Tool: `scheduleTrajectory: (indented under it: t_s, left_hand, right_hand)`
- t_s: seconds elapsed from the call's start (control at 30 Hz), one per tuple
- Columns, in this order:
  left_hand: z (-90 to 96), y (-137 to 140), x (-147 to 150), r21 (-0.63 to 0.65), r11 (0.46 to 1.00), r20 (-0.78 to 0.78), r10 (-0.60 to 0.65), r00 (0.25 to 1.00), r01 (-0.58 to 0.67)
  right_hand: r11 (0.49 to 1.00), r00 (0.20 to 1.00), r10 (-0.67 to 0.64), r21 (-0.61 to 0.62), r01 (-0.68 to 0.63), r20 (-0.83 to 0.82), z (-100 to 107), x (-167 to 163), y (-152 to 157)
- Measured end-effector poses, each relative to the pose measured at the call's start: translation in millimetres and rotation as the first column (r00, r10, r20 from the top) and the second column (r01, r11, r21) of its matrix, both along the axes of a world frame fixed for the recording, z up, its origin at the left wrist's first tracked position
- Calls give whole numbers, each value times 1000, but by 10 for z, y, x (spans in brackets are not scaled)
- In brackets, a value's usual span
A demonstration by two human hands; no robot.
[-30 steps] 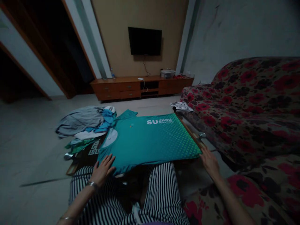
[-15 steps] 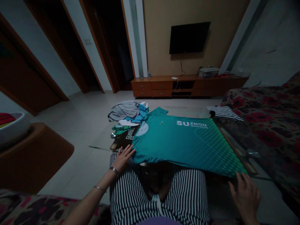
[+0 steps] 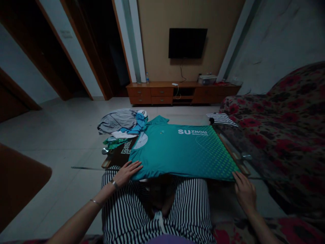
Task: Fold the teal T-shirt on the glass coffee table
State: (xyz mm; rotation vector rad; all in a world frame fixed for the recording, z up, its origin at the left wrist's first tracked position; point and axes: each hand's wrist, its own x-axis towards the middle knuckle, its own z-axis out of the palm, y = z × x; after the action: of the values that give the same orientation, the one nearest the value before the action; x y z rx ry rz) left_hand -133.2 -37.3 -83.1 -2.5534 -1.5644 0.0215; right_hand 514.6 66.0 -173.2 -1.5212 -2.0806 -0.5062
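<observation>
A teal T-shirt (image 3: 165,149) with white "SU ZHOU MARATHON" lettering lies spread sideways on a low table. Its neckline points left, and the hem fades to a green dotted pattern on the right. My left hand (image 3: 127,173) rests palm down with fingers stretched on the near sleeve. At the near hem corner, my right hand (image 3: 245,192) touches the fabric with its fingertips, the fingers extended; its thumb is only partly visible.
A heap of clothes (image 3: 118,122), grey, blue, white and green, sits at the table's far left. A striped cloth (image 3: 223,119) lies at the far right by the flowered sofa (image 3: 284,112). My striped knees are against the near edge. A TV cabinet (image 3: 162,95) stands beyond.
My right hand has moved in to the shirt's near hem corner. My left hand has slid slightly onto the sleeve. The view has turned right.
</observation>
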Motion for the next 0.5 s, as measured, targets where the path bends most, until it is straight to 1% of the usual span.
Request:
scheduleTrajectory:
  t_s: [0.13, 0.27, 0.4, 0.5]
  left_hand:
    - [4, 12, -6, -17, 1000, 42, -9, 999, 10]
    - [-45, 62, -52, -26, 999, 100, 22, 995, -19]
    - [-76, 122, -58, -63, 997, 178, 52, 983, -41]
    - [-55, 110, 4, -45, 996, 241, 83, 967, -75]
  right_hand:
    - [1000, 998, -5, 17, 6, -60, 41, 32, 42]
    - [1000, 990, -15, -18, 12, -142, 148, -3, 58]
    - [999, 977, -25, -48, 16, -211, 232, -111, 1]
    - [999, 974, 15, -45, -26, -228, 227, -257, -67]
